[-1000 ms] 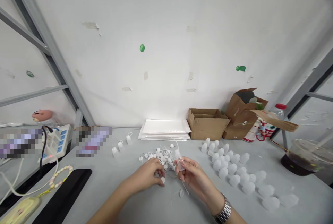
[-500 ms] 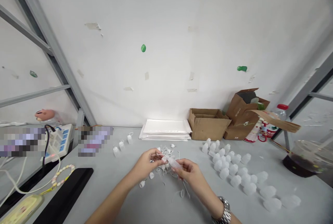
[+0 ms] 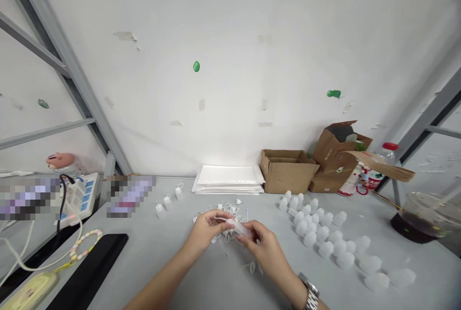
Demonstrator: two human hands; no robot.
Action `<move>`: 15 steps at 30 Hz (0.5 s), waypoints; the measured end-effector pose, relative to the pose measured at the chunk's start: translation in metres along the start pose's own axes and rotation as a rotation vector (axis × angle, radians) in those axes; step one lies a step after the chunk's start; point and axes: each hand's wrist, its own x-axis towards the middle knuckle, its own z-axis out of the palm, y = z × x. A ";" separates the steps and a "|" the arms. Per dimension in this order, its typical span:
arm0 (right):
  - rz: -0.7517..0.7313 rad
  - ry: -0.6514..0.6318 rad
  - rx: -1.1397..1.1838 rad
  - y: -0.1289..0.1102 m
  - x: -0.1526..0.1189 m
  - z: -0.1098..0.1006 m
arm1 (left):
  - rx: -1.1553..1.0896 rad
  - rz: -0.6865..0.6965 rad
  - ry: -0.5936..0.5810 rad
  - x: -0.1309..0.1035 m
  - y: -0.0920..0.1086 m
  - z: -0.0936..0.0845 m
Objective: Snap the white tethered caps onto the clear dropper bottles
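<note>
Between my two hands is a small translucent white plastic bottle (image 3: 242, 228), tilted. My right hand (image 3: 260, 240) pinches its body from the right. The fingers of my left hand (image 3: 212, 227) are closed on a white cap with a strap loop at the bottle's left end; the cap now meets the bottle's mouth, though my fingers partly hide the joint. Under and behind my hands lies a pile of white caps with thin straps (image 3: 227, 210). One loose strap (image 3: 252, 268) lies nearer me, beside my right wrist.
Several frosted bottles without caps (image 3: 324, 233) stand in rows at right. Three capped bottles (image 3: 167, 201) stand at left. White envelopes (image 3: 230, 175), a cardboard box (image 3: 288, 175) and a paper bag (image 3: 329, 168) line the wall. A drink cup (image 3: 414, 226) is far right, a power strip (image 3: 84, 195) left.
My left hand has brought the cap against the bottle's mouth, where a small gap showed before. Both hands have drawn closer together. The view has shifted slightly.
</note>
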 end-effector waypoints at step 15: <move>-0.282 0.013 -0.192 0.003 -0.005 -0.006 | 0.042 0.061 0.094 -0.005 0.004 0.006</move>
